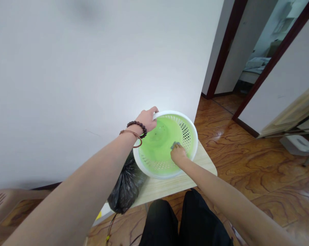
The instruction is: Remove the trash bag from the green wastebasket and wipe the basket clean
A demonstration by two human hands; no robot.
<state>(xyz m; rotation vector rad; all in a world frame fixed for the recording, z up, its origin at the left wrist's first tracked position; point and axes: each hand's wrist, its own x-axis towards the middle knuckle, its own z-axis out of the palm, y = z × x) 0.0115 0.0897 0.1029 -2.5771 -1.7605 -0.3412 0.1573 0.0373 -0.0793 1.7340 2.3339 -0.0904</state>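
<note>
A round green plastic basket [157,150] with a white rim and perforated sides rests tilted on a light wood-grain table. My left hand [148,119] grips its rim at the upper left, fingers over the edge; dark beads and a brown cord circle that wrist. Inside the basket, my right hand [178,153] is closed on a small greyish cloth [175,144] pressed against the inner wall on the right. A few dark specks lie on the green surface near the left hand.
A black plastic bag [127,184] sits on the table [167,186] left of the basket. A white wall [105,68] rises behind. At far left is a beige plastic stool [21,198]. To the right are the wood floor [246,157] and a doorway with a dark red frame [227,48].
</note>
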